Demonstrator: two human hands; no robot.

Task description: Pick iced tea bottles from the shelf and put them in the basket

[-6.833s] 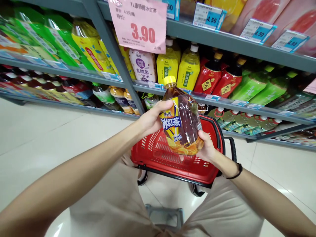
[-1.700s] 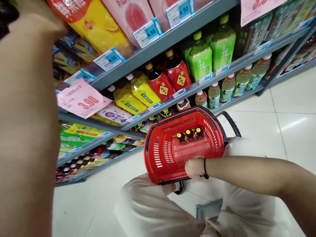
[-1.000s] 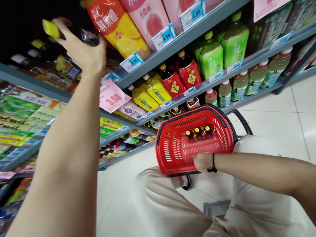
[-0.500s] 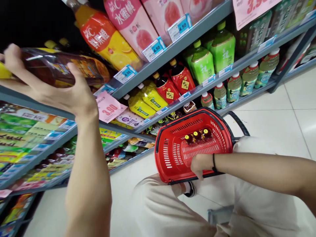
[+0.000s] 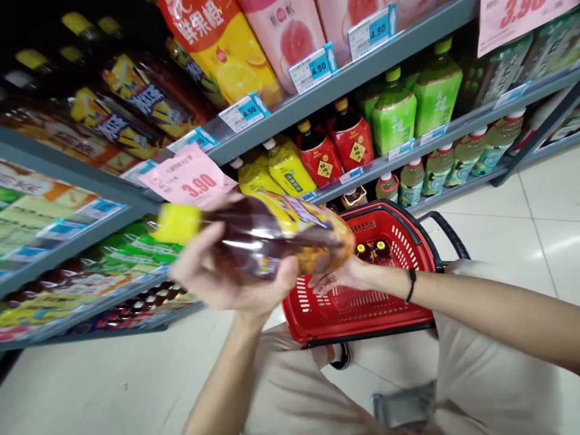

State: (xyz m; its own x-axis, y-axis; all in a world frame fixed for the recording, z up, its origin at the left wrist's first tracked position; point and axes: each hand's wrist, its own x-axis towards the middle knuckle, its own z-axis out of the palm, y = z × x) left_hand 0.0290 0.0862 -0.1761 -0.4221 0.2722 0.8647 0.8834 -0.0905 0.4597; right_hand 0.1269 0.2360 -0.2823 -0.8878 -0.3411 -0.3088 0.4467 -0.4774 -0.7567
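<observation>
Left hand point(image 5: 235, 287) gripping bottle point(image 5: 258, 232), red basket point(image 5: 362, 317) beneath

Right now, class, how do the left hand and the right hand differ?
The left hand grips the bottle; the right hand is open near its base, contact unclear. The left wrist looks bare, while the right wears a black band. Both hands are ungloved.

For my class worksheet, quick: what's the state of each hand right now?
Left hand: closed around the yellow-capped bottle.
Right hand: open, by the bottle's base; cannot tell whether touching.
</observation>
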